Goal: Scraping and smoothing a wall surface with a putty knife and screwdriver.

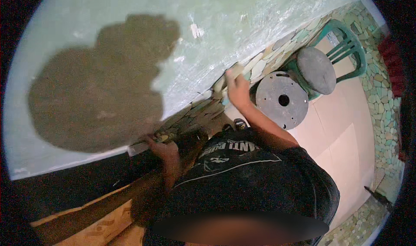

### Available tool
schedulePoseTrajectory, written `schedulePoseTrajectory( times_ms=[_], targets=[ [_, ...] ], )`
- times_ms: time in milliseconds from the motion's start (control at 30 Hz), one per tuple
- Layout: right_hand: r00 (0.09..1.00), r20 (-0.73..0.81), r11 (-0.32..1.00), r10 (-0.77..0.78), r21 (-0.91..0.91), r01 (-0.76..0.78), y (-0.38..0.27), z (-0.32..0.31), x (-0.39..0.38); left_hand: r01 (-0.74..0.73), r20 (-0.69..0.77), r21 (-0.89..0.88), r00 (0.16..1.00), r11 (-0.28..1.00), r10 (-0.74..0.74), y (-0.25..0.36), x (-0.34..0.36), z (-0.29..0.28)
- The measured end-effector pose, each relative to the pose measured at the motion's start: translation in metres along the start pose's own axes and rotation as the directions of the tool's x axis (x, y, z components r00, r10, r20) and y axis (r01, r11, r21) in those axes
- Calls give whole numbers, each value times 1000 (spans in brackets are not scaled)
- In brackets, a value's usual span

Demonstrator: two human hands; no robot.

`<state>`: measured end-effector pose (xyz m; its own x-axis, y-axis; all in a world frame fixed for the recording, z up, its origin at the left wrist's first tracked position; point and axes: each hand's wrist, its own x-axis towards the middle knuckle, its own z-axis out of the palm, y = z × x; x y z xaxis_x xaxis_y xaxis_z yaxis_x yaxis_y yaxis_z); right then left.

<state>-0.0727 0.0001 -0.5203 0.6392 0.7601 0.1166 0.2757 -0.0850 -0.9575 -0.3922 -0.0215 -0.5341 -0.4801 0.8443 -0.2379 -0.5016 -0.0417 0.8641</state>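
Observation:
My right hand (237,91) is closed around a small pale flat piece (236,68), pressed to the wall just above the stone strip. Its exact kind does not show. Lower and to the left, my left hand (164,148) is closed in shadow, with a whitish flat piece (138,149) at its fingertips, along the wall's lower edge. The wall (208,12) is pale green with rough white patches. Below it runs a strip of flat stones (277,55). The shadow on the wall darkens the area around my left hand.
A grey round disc with a centre hole (271,101) stands right of my right arm. Behind it, another round grey top (316,70) adjoins a green plastic chair (359,55). Pale tiles (346,111) cover the floor. A cardboard box (106,224) lies at lower left.

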Motion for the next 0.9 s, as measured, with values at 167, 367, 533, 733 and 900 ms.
schedulePoseTrajectory(
  times_ms=[167, 367, 533, 733, 900],
  targets=[
    [879, 459, 990, -130, 13, 140, -35, -21, -28, -182, 617, 22, 776, 983, 130, -62, 22, -71],
    [764, 583, 941, -275, -1, 340, -22, -37, -68, -101, 962, 132, 251, 986, -103, -89, 25, -78],
    [657, 708, 957, -260, 97, 274, -30, -20, -82, 607, 799, 253, 309, 753, -516, -142, 32, -135],
    [449, 827, 914, -339, 176, 366, -53, -22, -80, -207, 566, 627, 784, 751, -256, -53, -72, 0],
    [513, 704, 854, -490, 271, 444, -10, -33, -69, 469, 638, 216, 596, 856, -488, -90, -97, 38]
  ],
)
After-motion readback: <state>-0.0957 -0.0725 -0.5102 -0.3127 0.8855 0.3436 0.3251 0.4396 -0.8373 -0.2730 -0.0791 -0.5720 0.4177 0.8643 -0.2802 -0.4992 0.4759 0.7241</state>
